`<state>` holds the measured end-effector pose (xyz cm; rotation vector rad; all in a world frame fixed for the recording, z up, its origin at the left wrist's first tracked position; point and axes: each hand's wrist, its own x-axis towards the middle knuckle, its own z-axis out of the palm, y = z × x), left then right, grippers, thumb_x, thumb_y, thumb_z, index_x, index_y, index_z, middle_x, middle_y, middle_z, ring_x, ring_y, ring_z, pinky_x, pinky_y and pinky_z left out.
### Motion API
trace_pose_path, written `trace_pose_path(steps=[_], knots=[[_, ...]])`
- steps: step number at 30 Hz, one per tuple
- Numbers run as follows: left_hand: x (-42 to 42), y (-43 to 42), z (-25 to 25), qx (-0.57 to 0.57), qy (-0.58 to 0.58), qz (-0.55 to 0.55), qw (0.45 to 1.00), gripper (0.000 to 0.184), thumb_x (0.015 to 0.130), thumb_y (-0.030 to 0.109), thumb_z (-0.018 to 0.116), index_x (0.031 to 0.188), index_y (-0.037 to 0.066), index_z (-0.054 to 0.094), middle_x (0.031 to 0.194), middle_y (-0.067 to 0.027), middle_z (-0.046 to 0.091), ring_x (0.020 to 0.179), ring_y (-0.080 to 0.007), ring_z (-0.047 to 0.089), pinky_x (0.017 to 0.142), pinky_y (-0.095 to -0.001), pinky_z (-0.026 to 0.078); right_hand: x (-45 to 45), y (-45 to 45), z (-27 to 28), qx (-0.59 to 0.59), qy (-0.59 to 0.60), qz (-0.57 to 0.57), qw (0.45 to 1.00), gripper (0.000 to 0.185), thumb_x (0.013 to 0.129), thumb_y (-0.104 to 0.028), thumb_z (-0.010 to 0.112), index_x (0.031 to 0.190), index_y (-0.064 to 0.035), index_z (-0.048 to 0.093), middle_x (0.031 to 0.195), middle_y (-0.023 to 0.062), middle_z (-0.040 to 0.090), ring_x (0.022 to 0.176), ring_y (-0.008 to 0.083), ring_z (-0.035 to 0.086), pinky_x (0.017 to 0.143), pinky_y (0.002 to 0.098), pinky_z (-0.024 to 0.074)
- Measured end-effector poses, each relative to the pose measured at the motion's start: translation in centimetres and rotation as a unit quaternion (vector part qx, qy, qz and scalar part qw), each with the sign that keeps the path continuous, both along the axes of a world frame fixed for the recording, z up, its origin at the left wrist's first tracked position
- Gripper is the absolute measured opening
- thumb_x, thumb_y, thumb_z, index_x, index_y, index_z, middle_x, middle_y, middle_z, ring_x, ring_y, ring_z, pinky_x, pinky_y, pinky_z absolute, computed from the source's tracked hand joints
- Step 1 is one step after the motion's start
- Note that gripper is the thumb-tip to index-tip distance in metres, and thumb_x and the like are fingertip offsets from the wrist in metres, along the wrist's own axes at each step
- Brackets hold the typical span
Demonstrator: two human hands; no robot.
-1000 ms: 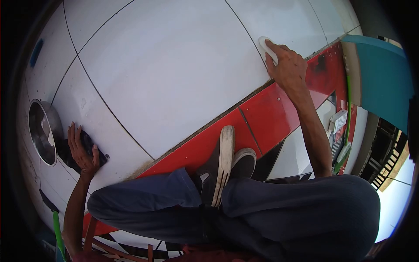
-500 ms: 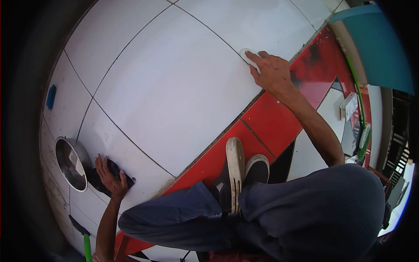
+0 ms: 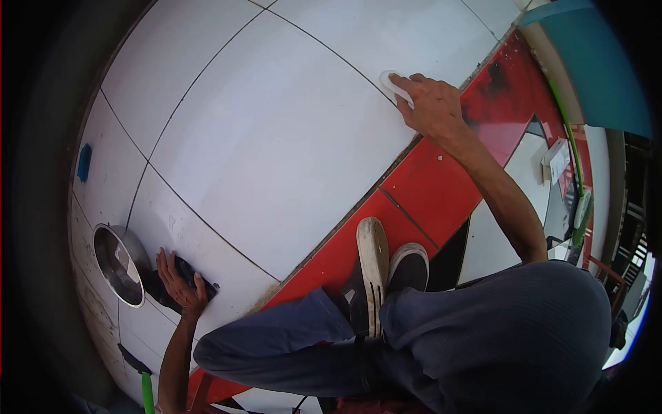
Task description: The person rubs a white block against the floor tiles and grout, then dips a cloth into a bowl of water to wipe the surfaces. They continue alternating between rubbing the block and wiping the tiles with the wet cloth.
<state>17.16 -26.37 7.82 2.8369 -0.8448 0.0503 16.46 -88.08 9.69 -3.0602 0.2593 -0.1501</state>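
My right hand (image 3: 436,110) is closed on a small white oval pad (image 3: 392,81), its exact kind unclear, pressed against a large white tile near the dark grout line. Its fingers cover most of the pad. Over at the lower left, my left hand (image 3: 182,284) lies flat with fingers apart on a crumpled black cloth (image 3: 160,290). Touching or close beside that cloth is a round steel bowl (image 3: 141,265), tilted in this view, with a bright reflection inside. Wet smears show on the tile near the left hand.
A blue block-like item (image 3: 84,163) sits at the far left. Below the bowl lies a green-handled tool (image 3: 147,392) with a dark end. Red tiles (image 3: 434,183) border the white ones, by my shoes (image 3: 372,269). White boxes (image 3: 556,160) and a teal object (image 3: 596,65) stand at right.
The view has shifted slightly, so the bowl and left hand appear a little farther right and lower. My right hand and the white pad have moved slightly upward along the tile.
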Motion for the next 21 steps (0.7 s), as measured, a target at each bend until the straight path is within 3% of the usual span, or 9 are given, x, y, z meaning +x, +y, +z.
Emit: trace_pose_path(steps=[4,9,12,17,21], knots=[[-0.1,0.0,0.1,0.002,-0.001,0.006,1.0,0.066,0.089,0.025,0.055,0.145,-0.007,0.04,0.153,-0.0323,0.036,0.142,-0.053,0.031,0.117,-0.0614,0.026,0.1,-0.2,0.1,-0.029,0.026,-0.013,0.999,0.037,0.086,-0.02,0.072,0.123,-0.0175,0.069,0.088,0.0094,0.07,0.072,0.0289,0.07,0.066,0.0415,0.057],[-0.1,0.0,0.0,0.004,-0.005,0.007,1.0,0.066,0.089,0.026,0.055,0.145,-0.007,0.04,0.153,-0.0318,0.036,0.142,-0.0526,0.032,0.117,-0.0611,0.026,0.1,-1.4,0.2,0.016,0.005,-0.017,1.0,0.038,0.087,-0.021,0.071,0.125,-0.0177,0.068,0.093,0.0108,0.071,0.072,0.0297,0.07,0.065,0.0417,0.0573],[-0.2,0.2,-0.2,0.001,-0.007,0.006,1.0,0.067,0.089,0.026,0.055,0.145,-0.007,0.04,0.153,-0.0316,0.036,0.142,-0.0524,0.032,0.117,-0.061,0.026,0.0,-0.6,0.3,-0.065,0.042,0.002,0.997,0.037,0.086,-0.022,0.072,0.123,-0.0172,0.069,0.091,0.0089,0.071,0.071,0.0274,0.07,0.064,0.0403,0.0571],[-0.2,0.0,-0.1,-0.001,-0.006,0.003,1.0,0.066,0.088,0.026,0.055,0.144,-0.007,0.041,0.153,-0.0317,0.036,0.142,-0.0524,0.032,0.117,-0.061,0.026,0.6,-2.0,0.0,-0.021,-0.047,0.029,0.998,0.034,0.084,-0.021,0.073,0.117,-0.0168,0.072,0.086,0.007,0.07,0.068,0.0266,0.069,0.061,0.0382,0.0562],[-0.1,0.1,-0.1,0.003,-0.014,0.005,1.0,0.066,0.089,0.026,0.054,0.144,-0.007,0.041,0.152,-0.0318,0.037,0.142,-0.0525,0.032,0.116,-0.0609,0.027,0.7,-0.4,1.0,-0.068,0.042,0.02,0.997,0.033,0.084,-0.02,0.072,0.117,-0.0161,0.072,0.086,0.0076,0.071,0.07,0.0283,0.07,0.063,0.0396,0.0568]])
